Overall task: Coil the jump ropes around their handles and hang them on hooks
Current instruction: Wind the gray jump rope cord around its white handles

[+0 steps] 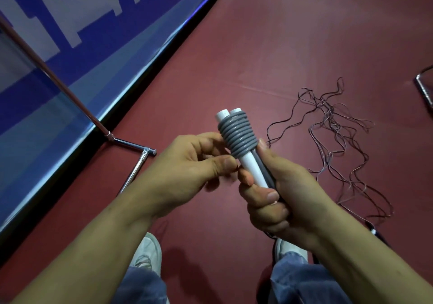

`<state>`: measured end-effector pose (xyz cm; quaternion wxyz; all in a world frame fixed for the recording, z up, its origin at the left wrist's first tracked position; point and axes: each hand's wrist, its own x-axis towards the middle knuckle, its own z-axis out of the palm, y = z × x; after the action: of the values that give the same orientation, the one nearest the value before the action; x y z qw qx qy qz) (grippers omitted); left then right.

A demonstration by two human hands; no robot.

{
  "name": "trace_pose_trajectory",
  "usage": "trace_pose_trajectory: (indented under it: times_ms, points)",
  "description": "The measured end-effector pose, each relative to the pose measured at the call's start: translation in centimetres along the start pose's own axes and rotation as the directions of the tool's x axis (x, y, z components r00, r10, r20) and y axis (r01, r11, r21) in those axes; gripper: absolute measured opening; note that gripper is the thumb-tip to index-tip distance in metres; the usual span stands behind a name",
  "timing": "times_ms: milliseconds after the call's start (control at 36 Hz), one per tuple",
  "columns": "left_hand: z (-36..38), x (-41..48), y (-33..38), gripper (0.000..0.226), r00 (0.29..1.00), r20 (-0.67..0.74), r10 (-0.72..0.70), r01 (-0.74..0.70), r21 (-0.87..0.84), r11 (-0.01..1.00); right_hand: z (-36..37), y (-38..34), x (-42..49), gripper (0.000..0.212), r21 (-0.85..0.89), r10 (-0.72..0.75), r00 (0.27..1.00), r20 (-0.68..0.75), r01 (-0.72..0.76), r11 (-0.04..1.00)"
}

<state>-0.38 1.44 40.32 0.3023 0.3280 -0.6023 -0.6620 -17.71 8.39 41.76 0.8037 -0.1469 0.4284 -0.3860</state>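
Two white jump-rope handles [251, 165] stand side by side, tilted up to the left, with a grey rope [236, 132] coiled tightly in several turns round their upper part. My right hand [278, 193] grips the lower ends of the handles. My left hand [196, 163] touches the coil's lower left side with its fingertips, thumb and fingers curled toward the rope; whether it pinches the rope end is hidden. Several thin dark jump ropes [337, 135] lie tangled on the red floor to the right.
A chrome rack with a slanted pole [58, 79] and a foot bar [131, 143] stands at left by a blue banner [70, 22]. A metal object [425, 88] shows at the right edge. My shoes [147, 252] and jeans are below.
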Motion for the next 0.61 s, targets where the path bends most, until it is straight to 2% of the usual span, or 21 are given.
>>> trace_pose_trajectory:
  times_ms: [83,194,306,361,417,444,500,556,611]
  points:
    - [0.2,0.1,-0.5,0.020,0.994,0.034,-0.104,0.107,-0.092,0.990,-0.3,0.0,0.0,0.058,0.056,0.041,0.997,0.069,-0.045,0.997]
    - [0.8,0.3,-0.3,0.048,0.993,0.072,-0.092,0.107,-0.250,0.962,-0.8,0.5,0.3,0.057,0.141,0.051,0.967,0.251,-0.088,0.986]
    - [1.0,0.3,0.0,0.069,0.985,0.170,-0.011,0.062,-0.295,0.954,-1.2,1.1,0.7,0.054,0.197,0.081,0.859,0.506,-0.206,0.959]
    - [0.9,0.2,0.3,0.063,0.976,0.216,0.006,0.053,-0.266,0.962,-1.2,1.3,0.7,0.052,0.215,0.094,0.801,0.591,-0.269,0.939]
    - [1.2,0.1,0.4,0.047,0.982,0.189,0.004,0.038,-0.218,0.975,-1.3,1.4,0.7,0.049,0.218,0.107,0.766,0.633,-0.310,0.925]
    - [1.3,0.2,0.4,0.042,0.989,0.145,-0.008,0.039,-0.214,0.976,-1.3,1.3,0.8,0.049,0.216,0.113,0.771,0.626,-0.311,0.926]
    - [1.4,0.3,0.1,0.031,0.999,0.051,-0.007,0.018,-0.214,0.977,-1.2,1.1,0.7,0.048,0.200,0.100,0.834,0.543,-0.244,0.949]
    - [1.3,0.5,-0.1,0.028,0.999,-0.034,-0.014,0.008,-0.168,0.986,-0.8,0.8,0.7,0.044,0.135,0.055,0.940,0.337,-0.105,0.985]
    - [1.2,0.6,-0.4,0.032,0.993,-0.112,-0.043,0.026,-0.150,0.988,-0.4,0.9,1.1,0.041,-0.064,-0.039,0.997,0.066,0.043,0.997]
